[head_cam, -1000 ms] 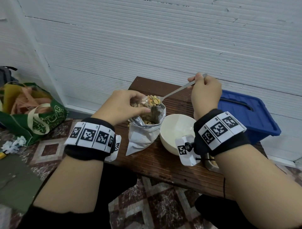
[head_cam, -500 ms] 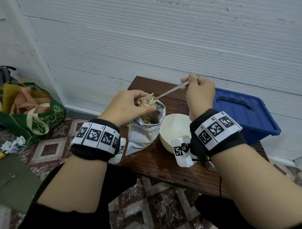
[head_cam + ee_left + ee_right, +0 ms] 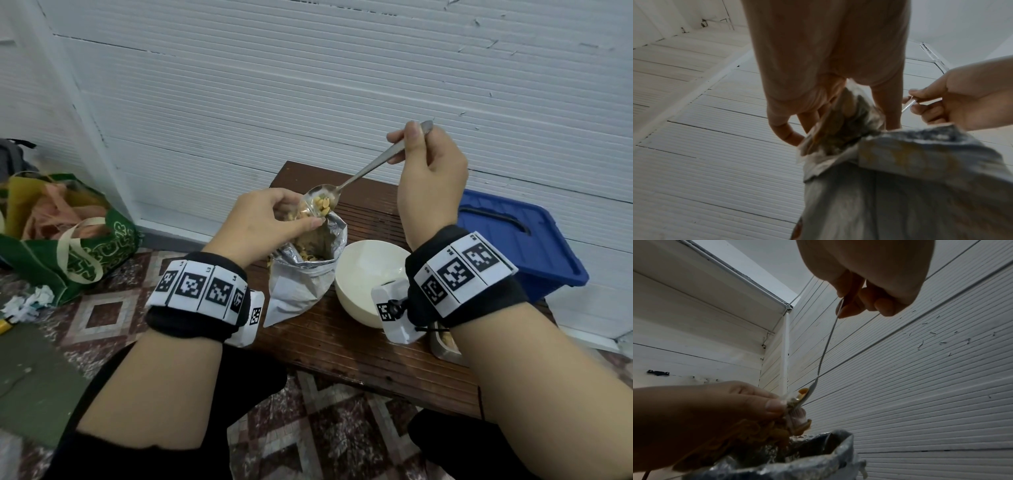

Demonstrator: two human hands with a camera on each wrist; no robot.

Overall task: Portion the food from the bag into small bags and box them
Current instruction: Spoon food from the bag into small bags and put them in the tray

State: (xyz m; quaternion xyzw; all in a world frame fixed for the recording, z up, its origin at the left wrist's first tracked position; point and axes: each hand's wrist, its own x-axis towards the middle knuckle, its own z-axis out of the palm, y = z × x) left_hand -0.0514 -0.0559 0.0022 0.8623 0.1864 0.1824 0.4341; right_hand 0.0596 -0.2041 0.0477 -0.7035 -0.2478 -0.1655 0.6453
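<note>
The head view looks down from above the foil bag [image 3: 305,274] on the tabletop [image 3: 342,342]. Both wrist views look up close beside that bag [image 3: 900,186] [image 3: 797,464], toward the wall.

Green tote bag [image 3: 68,246] and crumpled paper [image 3: 29,301] on patterned floor; white panelled wall [image 3: 308,85].

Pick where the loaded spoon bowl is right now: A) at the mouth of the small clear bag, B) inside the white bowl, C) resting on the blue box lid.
A: the spoon tips food into the small clear bag pinched by the left hand above the foil bag.
</note>
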